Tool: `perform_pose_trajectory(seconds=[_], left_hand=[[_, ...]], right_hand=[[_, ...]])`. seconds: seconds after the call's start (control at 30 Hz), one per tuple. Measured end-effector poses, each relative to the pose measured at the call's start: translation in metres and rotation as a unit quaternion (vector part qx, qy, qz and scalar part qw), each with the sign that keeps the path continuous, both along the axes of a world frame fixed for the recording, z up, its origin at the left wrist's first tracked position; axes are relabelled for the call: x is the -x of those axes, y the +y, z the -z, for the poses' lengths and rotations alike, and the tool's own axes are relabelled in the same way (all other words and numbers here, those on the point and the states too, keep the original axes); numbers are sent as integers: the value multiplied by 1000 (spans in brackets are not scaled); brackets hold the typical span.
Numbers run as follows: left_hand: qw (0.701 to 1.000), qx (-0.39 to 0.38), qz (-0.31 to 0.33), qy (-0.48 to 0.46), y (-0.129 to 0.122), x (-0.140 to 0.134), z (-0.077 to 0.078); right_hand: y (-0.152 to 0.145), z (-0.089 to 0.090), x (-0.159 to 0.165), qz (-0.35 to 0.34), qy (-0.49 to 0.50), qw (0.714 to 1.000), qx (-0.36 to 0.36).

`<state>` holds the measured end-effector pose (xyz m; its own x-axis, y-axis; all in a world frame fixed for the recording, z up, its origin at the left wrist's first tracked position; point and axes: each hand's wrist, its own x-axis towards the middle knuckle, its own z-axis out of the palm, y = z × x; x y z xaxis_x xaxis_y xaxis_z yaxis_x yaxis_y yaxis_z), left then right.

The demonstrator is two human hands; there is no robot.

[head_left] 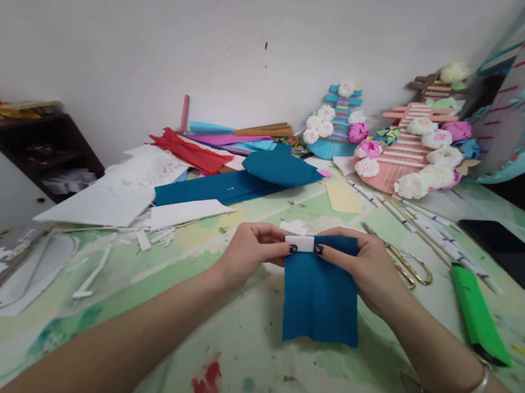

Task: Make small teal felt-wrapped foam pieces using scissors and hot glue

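A piece of blue crepe paper [322,302] hangs between my hands, above the table. Across its top edge lies a small white strip [304,243], apparently paper or foam board. My left hand [256,246] pinches the strip's left end, thumb in front and fingers behind. With thumb and fingers closed, my right hand [363,262] grips the blue paper at the strip's right end. The fingers behind the paper are partly hidden. Just beyond my right hand are gold-handled scissors [410,266], their blades partly covered by it.
White board sheets [106,189] and scraps lie at the left, near folded blue paper [208,187]. Pens [443,238], a black phone [516,255] and a green cutter-like tool [478,316] are on the right. Flower-decorated paper instruments [338,128] lean against the back wall.
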<state>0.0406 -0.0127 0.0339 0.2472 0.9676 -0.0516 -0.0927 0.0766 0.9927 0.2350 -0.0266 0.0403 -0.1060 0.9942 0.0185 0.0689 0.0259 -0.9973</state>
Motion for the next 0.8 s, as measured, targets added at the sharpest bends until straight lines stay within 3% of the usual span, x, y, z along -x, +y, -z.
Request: perform_pose_trajectory(seconds=[0.27, 0.57, 0.63, 0.73, 0.8], left_hand=[[1000, -2, -18, -11, 6, 3, 4], [1000, -13, -18, -5, 19, 15, 1], [999, 2, -33, 36, 25, 22, 1], [984, 16, -43, 171, 35, 33, 4], [958, -65, -86, 267, 39, 37, 7]], right_hand=[[4, 3, -4, -4, 13, 999, 52], [11, 4, -13, 24, 17, 999, 36], [12, 4, -15, 31, 36, 998, 34], [13, 3, -15, 38, 67, 996, 35], [13, 3, -14, 35, 78, 996, 35]])
